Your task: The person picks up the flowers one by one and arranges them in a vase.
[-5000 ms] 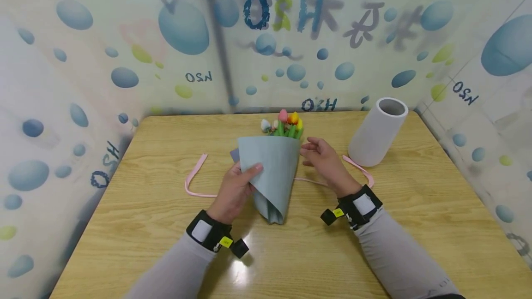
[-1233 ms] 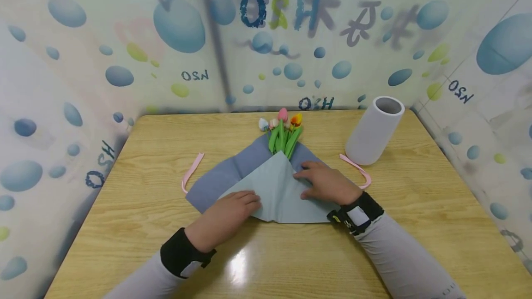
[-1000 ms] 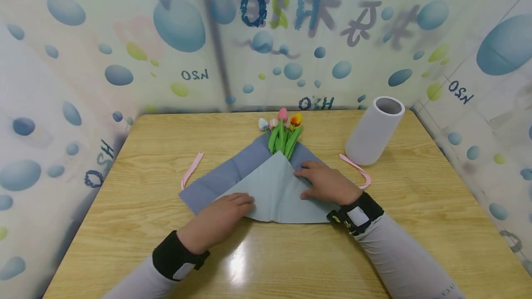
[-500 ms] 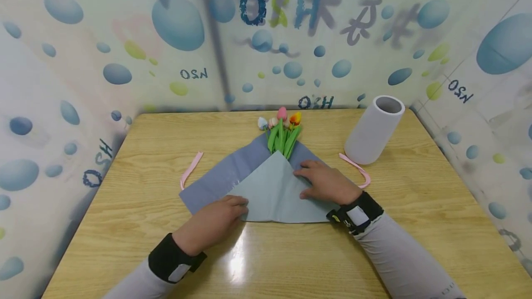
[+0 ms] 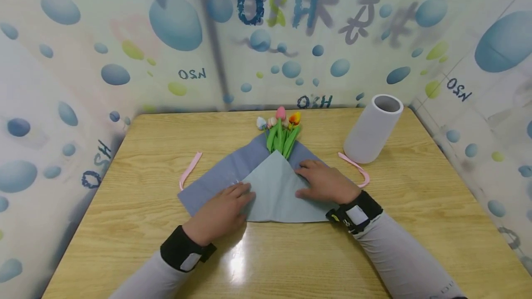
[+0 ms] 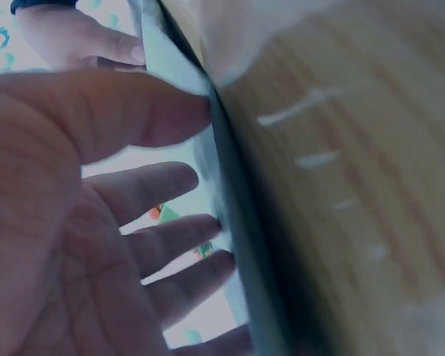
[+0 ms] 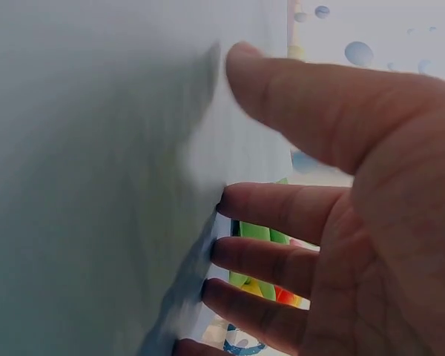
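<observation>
A bunch of tulips in pink, orange and pale blue lies with its stems under a sheet of wrapping paper, folded to a point over them. The fold shows a pale blue-green face; the darker grey-blue face spreads out to the left and behind. My left hand rests on the fold's left side with fingers extended; in the left wrist view its thumb is at the paper's lower edge. My right hand lies on the fold's right side, fingertips touching the paper. Neither hand grips anything.
A tall white vase stands at the back right of the wooden table. Pink ribbon ends emerge from beneath the paper on the left and, near the vase, on the right. A patterned wall sheet rises behind the table.
Five seconds ago the paper was wrapped as a cone in my left hand; now it lies spread on the table. Lately my left hand shifted slightly up along the fold. The right hand stays put.
</observation>
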Action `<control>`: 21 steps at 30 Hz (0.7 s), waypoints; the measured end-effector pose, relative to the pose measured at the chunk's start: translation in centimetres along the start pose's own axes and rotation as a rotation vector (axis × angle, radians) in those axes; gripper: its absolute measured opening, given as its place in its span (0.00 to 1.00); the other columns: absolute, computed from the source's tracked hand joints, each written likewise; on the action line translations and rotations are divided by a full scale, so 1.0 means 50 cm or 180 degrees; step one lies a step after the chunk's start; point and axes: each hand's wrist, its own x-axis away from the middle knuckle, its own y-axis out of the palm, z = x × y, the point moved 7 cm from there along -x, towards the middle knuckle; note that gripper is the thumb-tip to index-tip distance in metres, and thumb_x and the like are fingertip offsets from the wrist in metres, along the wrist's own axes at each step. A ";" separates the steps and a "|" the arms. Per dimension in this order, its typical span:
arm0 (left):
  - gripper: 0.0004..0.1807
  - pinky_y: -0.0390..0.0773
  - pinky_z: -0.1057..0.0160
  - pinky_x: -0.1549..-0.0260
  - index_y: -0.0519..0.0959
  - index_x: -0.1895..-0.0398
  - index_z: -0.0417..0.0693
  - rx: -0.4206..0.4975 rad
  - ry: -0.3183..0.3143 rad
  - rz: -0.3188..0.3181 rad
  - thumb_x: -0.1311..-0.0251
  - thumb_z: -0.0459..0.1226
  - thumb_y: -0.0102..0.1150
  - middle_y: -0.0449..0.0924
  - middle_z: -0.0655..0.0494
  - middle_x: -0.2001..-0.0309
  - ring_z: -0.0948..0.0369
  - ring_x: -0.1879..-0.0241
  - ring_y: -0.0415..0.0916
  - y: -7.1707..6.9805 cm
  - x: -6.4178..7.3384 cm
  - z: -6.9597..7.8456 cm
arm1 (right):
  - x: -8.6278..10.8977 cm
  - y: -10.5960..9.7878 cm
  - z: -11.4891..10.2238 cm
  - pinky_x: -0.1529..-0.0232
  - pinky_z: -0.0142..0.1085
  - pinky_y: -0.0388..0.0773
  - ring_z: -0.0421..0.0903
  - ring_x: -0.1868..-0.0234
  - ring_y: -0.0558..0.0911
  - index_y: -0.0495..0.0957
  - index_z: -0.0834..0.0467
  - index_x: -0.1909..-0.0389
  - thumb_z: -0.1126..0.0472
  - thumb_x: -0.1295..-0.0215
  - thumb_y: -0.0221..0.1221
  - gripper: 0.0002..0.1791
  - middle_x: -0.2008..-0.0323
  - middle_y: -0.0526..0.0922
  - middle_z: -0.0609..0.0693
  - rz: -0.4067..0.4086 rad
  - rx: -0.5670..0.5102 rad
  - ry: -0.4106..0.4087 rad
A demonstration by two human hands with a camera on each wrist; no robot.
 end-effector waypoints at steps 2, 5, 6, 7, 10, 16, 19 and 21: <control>0.31 0.70 0.42 0.29 0.76 0.33 0.35 0.0127 -0.0132 -0.0118 0.40 0.36 0.69 0.73 0.35 0.30 0.38 0.29 0.70 0.003 -0.005 -0.006 | 0.000 -0.001 -0.001 0.32 0.58 0.74 0.60 0.26 0.70 0.75 0.57 0.30 0.39 0.35 0.68 0.39 0.28 0.72 0.59 -0.0019 -0.0018 0.0034; 0.34 0.67 0.42 0.27 0.73 0.31 0.34 0.0298 -0.0356 -0.0318 0.36 0.42 0.69 0.69 0.34 0.27 0.37 0.26 0.65 0.009 -0.009 -0.016 | 0.000 -0.001 -0.002 0.31 0.57 0.73 0.60 0.25 0.69 0.75 0.57 0.29 0.37 0.36 0.68 0.41 0.27 0.71 0.59 -0.0056 -0.0068 0.0063; 0.35 0.66 0.42 0.27 0.73 0.30 0.34 0.0339 -0.0409 -0.0360 0.35 0.44 0.68 0.68 0.34 0.27 0.37 0.25 0.64 0.009 -0.011 -0.019 | 0.001 -0.001 -0.003 0.31 0.57 0.73 0.60 0.25 0.69 0.74 0.58 0.29 0.37 0.37 0.68 0.42 0.27 0.71 0.59 -0.0071 -0.0090 0.0069; 0.35 0.66 0.42 0.26 0.73 0.30 0.34 0.0364 -0.0455 -0.0399 0.34 0.45 0.68 0.68 0.35 0.26 0.38 0.25 0.63 0.010 -0.012 -0.021 | 0.001 -0.002 -0.003 0.30 0.57 0.72 0.60 0.25 0.69 0.74 0.58 0.29 0.37 0.37 0.69 0.43 0.27 0.71 0.59 -0.0081 -0.0108 0.0074; 0.35 0.66 0.42 0.26 0.73 0.30 0.33 0.0423 -0.0501 -0.0438 0.34 0.46 0.68 0.68 0.35 0.26 0.38 0.24 0.63 0.010 -0.016 -0.024 | 0.000 -0.001 -0.003 0.28 0.56 0.71 0.60 0.24 0.68 0.73 0.59 0.28 0.36 0.38 0.69 0.45 0.26 0.70 0.60 -0.0118 -0.0131 0.0119; 0.36 0.68 0.43 0.27 0.74 0.30 0.35 0.0379 -0.0531 -0.0424 0.35 0.47 0.68 0.69 0.37 0.26 0.40 0.25 0.64 0.009 -0.025 -0.031 | -0.006 -0.002 0.001 0.28 0.56 0.70 0.61 0.24 0.68 0.72 0.59 0.27 0.37 0.38 0.69 0.45 0.26 0.69 0.60 -0.0105 -0.0123 0.0174; 0.35 0.69 0.44 0.28 0.74 0.31 0.35 0.0387 -0.0539 -0.0419 0.35 0.47 0.68 0.69 0.37 0.27 0.40 0.25 0.65 0.009 -0.032 -0.036 | -0.011 -0.003 0.005 0.28 0.56 0.71 0.61 0.24 0.68 0.72 0.59 0.27 0.38 0.38 0.70 0.44 0.26 0.69 0.61 -0.0097 -0.0125 0.0166; 0.36 0.68 0.44 0.27 0.73 0.30 0.35 0.0384 -0.0555 -0.0439 0.34 0.48 0.67 0.69 0.38 0.26 0.40 0.25 0.64 0.012 -0.037 -0.041 | -0.016 -0.003 0.008 0.28 0.56 0.70 0.61 0.24 0.68 0.72 0.59 0.27 0.39 0.37 0.70 0.44 0.25 0.69 0.61 -0.0092 -0.0125 0.0161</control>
